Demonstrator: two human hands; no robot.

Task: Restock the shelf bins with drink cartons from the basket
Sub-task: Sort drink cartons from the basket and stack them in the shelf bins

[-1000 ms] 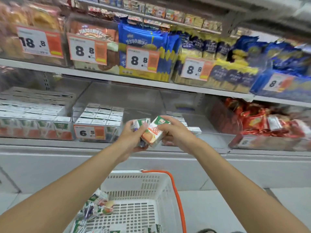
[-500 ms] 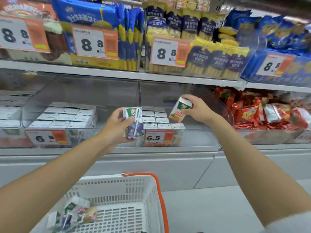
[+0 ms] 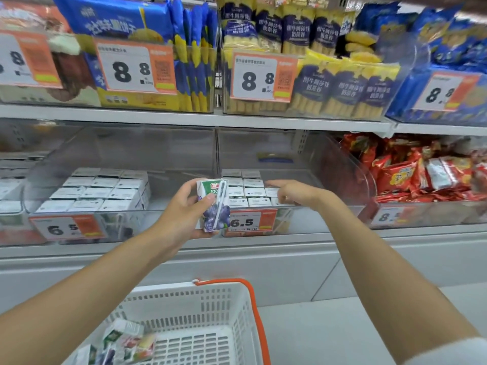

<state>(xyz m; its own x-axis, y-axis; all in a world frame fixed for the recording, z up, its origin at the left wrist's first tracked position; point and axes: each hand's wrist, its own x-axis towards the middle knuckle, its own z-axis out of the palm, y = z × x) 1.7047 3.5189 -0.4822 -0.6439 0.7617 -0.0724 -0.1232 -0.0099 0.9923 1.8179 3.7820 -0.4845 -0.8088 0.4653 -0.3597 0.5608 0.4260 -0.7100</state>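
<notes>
My left hand (image 3: 181,206) holds a purple-and-green drink carton (image 3: 214,205) upright in front of the shelf, its straw facing me. My right hand (image 3: 292,192) reaches inside the middle clear bin (image 3: 329,180), fingers spread flat over the front row of white-topped cartons (image 3: 250,192), with nothing in it. A second clear bin (image 3: 168,154) to the left holds more cartons (image 3: 100,191). Below, the white basket (image 3: 200,299) with an orange handle holds several loose cartons (image 3: 126,343) in its left corner.
An upper shelf (image 3: 237,119) carries blue and yellow snack packs behind 8.8 price tags. Red snack bags (image 3: 421,169) fill the bin to the right. A 6.5 price tag (image 3: 250,222) hangs on the middle bin's front. Grey floor lies right of the basket.
My right hand has lowered into the middle bin and let go of the orange-and-green carton it held. My left hand keeps the purple carton, now a little further right.
</notes>
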